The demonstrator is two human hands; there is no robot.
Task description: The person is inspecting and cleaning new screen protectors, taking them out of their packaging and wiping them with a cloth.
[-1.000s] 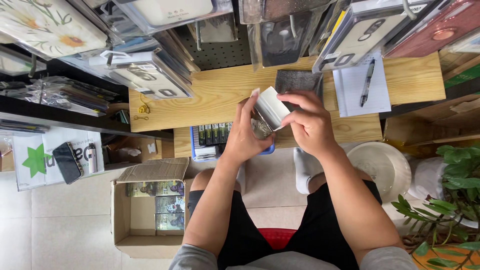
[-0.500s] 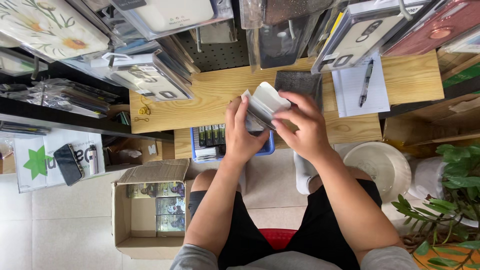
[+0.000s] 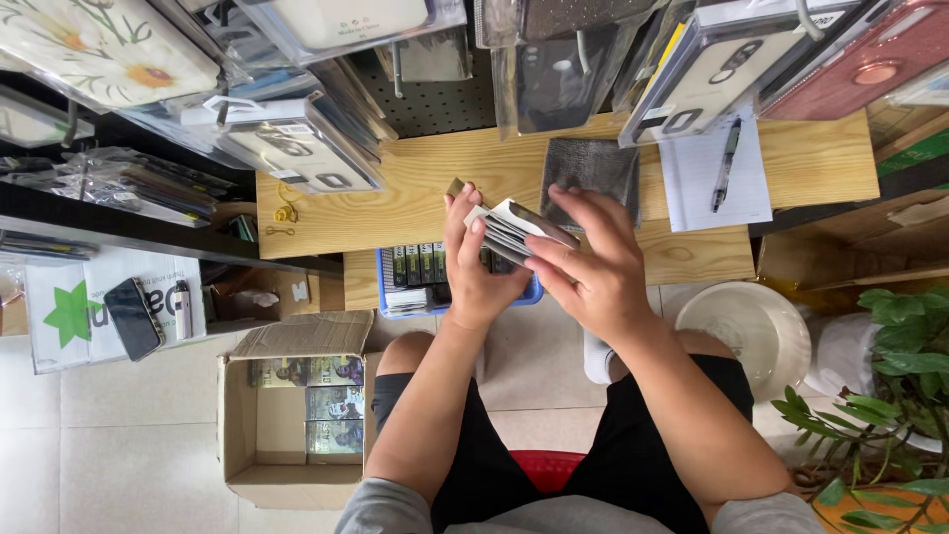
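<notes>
Both hands are up over the front edge of the wooden bench point(image 3: 415, 188), and between them sits a small stack of flat packets point(image 3: 514, 229), white and grey on the faces that show. The left hand point(image 3: 474, 267) is curled under the stack, thumb up its near side, gripping it; the right hand point(image 3: 593, 267) closes over the top packet with fingers spread along its edge. Just below the bench edge a blue tray point(image 3: 435, 282) holds dark slim boxes (packed in a row). On the bench, right of the hands, lies a grey cloth point(image 3: 593, 168), then a paper sheet point(image 3: 712, 173) with a pen point(image 3: 727, 163) on it. Down on the floor, left of the bench, an open cardboard box point(image 3: 297, 415).
</notes>
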